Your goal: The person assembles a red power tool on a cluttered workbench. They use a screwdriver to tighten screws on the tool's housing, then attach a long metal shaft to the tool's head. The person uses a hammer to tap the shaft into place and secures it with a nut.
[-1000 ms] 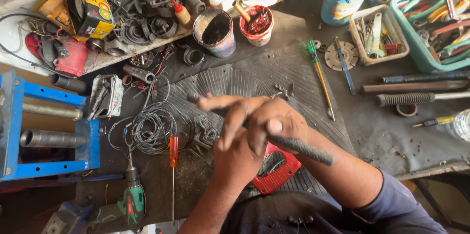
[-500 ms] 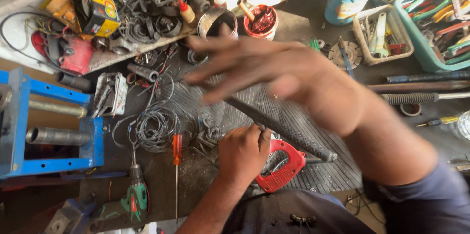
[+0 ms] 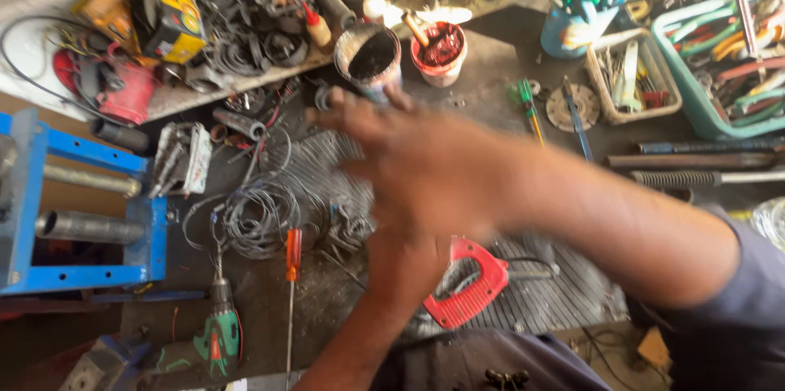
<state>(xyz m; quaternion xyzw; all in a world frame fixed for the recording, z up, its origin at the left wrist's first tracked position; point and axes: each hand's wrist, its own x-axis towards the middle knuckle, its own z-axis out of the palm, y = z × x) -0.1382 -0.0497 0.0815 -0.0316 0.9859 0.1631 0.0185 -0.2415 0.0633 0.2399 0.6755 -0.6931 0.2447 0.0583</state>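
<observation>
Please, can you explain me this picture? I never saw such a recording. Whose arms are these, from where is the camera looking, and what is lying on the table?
The camera sits on a person's head and looks down at a cluttered workbench. The blurred right hand reaches across toward a dark can. The left hand is below it, mostly hidden; what it holds cannot be seen. A red handle lies beside it. Also there: wire coils, an orange-handled screwdriver, a blue metal frame and a cup of green-handled tools.
</observation>
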